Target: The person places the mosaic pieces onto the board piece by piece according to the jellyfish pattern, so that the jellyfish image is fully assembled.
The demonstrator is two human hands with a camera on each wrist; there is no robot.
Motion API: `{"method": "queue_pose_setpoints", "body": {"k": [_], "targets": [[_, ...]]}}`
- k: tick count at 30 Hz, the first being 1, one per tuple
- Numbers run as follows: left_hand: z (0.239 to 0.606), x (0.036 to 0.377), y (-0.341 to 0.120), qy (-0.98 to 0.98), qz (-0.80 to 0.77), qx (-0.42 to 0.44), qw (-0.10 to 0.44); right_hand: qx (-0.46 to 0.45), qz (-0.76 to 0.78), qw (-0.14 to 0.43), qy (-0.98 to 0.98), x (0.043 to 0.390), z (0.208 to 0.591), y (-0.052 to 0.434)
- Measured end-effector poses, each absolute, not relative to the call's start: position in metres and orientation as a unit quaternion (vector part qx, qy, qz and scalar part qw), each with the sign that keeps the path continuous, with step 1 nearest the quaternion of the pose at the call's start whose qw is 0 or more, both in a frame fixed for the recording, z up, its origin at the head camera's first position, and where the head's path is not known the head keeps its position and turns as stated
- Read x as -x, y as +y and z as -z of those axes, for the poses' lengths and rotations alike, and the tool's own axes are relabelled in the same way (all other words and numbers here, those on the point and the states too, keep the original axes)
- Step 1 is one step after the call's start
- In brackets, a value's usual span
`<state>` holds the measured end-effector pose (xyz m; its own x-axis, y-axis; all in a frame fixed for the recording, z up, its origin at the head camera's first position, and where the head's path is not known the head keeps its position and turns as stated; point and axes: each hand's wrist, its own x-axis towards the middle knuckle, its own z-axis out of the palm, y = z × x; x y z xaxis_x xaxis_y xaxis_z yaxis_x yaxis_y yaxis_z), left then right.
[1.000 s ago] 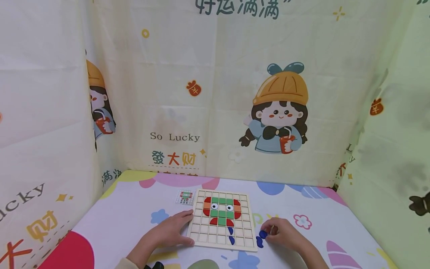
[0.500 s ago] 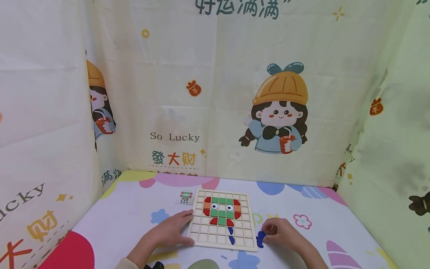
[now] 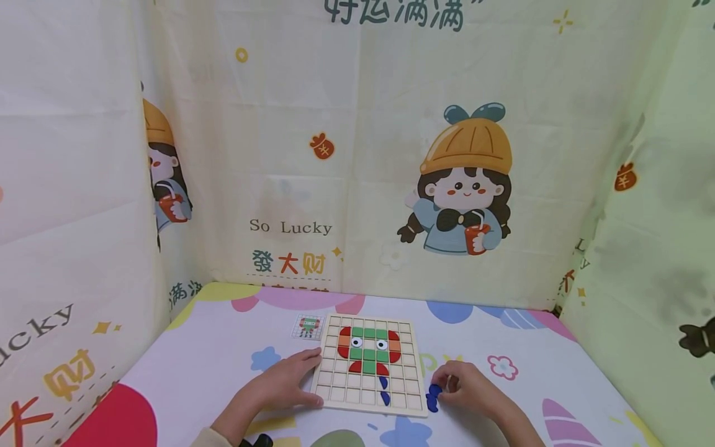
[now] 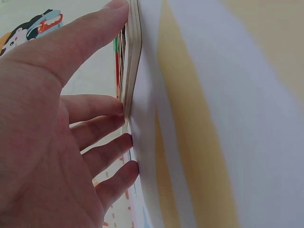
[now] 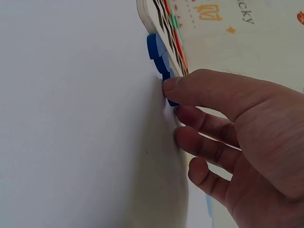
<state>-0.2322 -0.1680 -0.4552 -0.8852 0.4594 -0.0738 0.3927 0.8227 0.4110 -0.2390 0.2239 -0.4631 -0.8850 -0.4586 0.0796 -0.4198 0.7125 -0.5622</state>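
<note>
My left hand (image 3: 282, 383) rests against the left side of a wooden grid board (image 3: 339, 395), its thumb near the front corner and its fingertips along the edge. Red, orange and green tiles form a face with two round eyes (image 3: 382, 346) on the board. Below it lie two blue curved pieces (image 3: 385, 398). To the right of the board, my right hand (image 3: 472, 388) pinches a blue piece (image 5: 173, 102) between thumb and index finger. It adjoins another blue curved piece (image 5: 156, 46) lying beside the board's edge; the thumb partly hides the held one.
A small printed picture card (image 3: 306, 327) with a similar gridded figure lies at the board's upper left. The patterned tablecloth (image 3: 469, 338) covers the table. Printed cloth walls (image 3: 363, 186) enclose the back and sides. A black object (image 3: 261, 441) shows by the left wrist.
My right hand has shifted the pinched blue piece slightly left and down, against the other blue piece beside the board. The left hand and the board have stayed put.
</note>
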Motion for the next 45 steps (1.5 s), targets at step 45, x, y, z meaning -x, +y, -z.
{"method": "queue_pose_setpoints", "body": {"k": [45], "targets": [[0.458,0.234,-0.166,0.954,-0.196,-0.206,0.09,0.238,0.319,0.037,0.917,0.247,0.454,0.172]]}}
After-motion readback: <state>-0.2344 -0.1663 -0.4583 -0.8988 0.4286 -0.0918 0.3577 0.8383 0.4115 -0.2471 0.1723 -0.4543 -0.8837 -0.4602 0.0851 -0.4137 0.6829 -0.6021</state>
